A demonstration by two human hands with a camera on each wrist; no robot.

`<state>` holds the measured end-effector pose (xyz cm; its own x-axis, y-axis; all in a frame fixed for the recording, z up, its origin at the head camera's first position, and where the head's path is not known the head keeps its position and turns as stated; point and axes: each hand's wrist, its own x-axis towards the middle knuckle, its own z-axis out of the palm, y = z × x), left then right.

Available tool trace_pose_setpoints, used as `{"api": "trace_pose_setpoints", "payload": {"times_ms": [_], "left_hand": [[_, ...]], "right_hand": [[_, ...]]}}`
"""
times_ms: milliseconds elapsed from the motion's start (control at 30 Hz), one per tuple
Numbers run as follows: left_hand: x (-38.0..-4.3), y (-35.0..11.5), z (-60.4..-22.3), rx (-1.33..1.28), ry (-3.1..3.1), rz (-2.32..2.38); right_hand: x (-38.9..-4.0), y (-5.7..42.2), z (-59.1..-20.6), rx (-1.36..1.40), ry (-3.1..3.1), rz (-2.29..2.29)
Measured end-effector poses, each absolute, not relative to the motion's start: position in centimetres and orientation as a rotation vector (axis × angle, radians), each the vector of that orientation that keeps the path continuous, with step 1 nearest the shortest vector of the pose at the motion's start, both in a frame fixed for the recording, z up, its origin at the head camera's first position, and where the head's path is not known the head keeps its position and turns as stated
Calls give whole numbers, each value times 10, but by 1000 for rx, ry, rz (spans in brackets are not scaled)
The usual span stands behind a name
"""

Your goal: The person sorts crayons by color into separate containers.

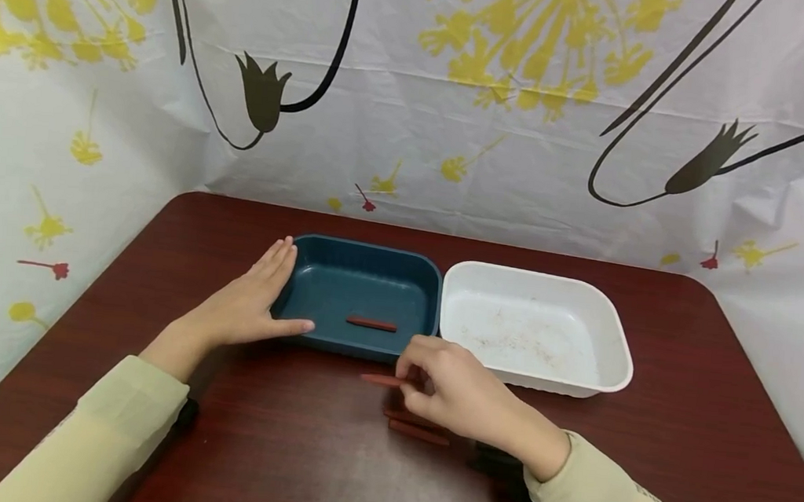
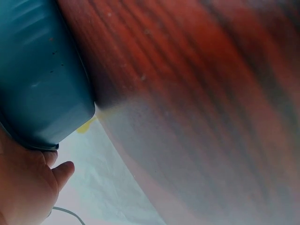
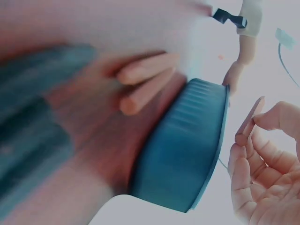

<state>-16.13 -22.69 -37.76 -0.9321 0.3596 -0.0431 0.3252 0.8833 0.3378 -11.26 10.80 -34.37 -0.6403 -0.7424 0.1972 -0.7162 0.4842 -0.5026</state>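
My left hand (image 1: 245, 302) rests on the left end of the dark blue tray (image 1: 359, 350), fingers straight along the rim and thumb stretched over its front edge. Inside that tray lies one short reddish-brown stick (image 1: 371, 323). Just in front of the tray, my right hand (image 1: 458, 385) pinches a similar stick (image 3: 249, 121) between thumb and fingertips, its tapered end pointing left. Under this hand, two more sticks (image 3: 146, 91) lie side by side on the table, partly covered by it in the head view.
A white tray (image 1: 622, 371) with brownish specks on its floor stands against the blue one's right side. Both sit toward the back of the dark red wooden table (image 1: 287, 447). A flower-patterned white sheet (image 1: 399, 109) hangs behind and at the sides.
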Motion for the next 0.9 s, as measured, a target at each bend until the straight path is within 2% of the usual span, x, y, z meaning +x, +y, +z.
{"api": "trace_pose_setpoints", "payload": {"times_ms": [633, 900], "left_hand": [[-159, -229, -379, 533, 2949, 519], [-161, -230, -379, 529, 2958, 516]], "right_hand": [[-160, 75, -339, -1232, 2655, -921], [-182, 67, -346, -1078, 2658, -881]]}}
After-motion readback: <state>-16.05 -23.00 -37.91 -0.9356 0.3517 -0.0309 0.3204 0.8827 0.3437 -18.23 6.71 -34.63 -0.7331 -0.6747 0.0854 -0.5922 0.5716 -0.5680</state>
